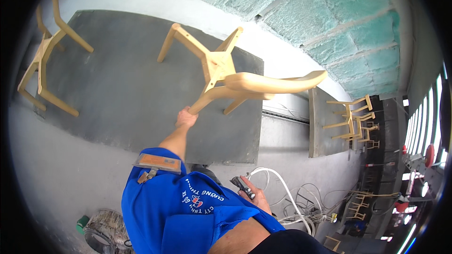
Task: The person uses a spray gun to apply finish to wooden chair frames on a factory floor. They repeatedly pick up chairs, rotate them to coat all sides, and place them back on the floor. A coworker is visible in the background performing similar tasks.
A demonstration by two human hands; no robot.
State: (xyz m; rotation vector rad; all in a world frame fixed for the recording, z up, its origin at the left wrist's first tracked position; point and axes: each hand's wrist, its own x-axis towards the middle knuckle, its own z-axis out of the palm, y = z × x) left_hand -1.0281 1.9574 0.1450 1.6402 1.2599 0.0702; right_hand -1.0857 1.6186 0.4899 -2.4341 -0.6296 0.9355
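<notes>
A pale wooden chair frame (pixel 219 66) with a crossed seat base and a thick curved back rail (pixel 278 83) stands on a large dark grey table (pixel 122 75). My left hand (pixel 187 118), arm stretched forward, is closed round the near end of one of its wooden members. Lower and to the right, close to my body, my right hand (pixel 258 199) grips a dark hand tool (pixel 242 187). The tool's exact kind cannot be made out. A thick white hose (pixel 285 189) curves away beside it; where they join is unclear.
Another wooden chair frame (pixel 44 61) stands at the table's left end. To the right, a second grey table (pixel 325 131) carries several chair frames (pixel 351 117). Tangled hoses (pixel 310 204) lie on the floor. A paint-streaked bucket-like container (pixel 106 230) sits at lower left.
</notes>
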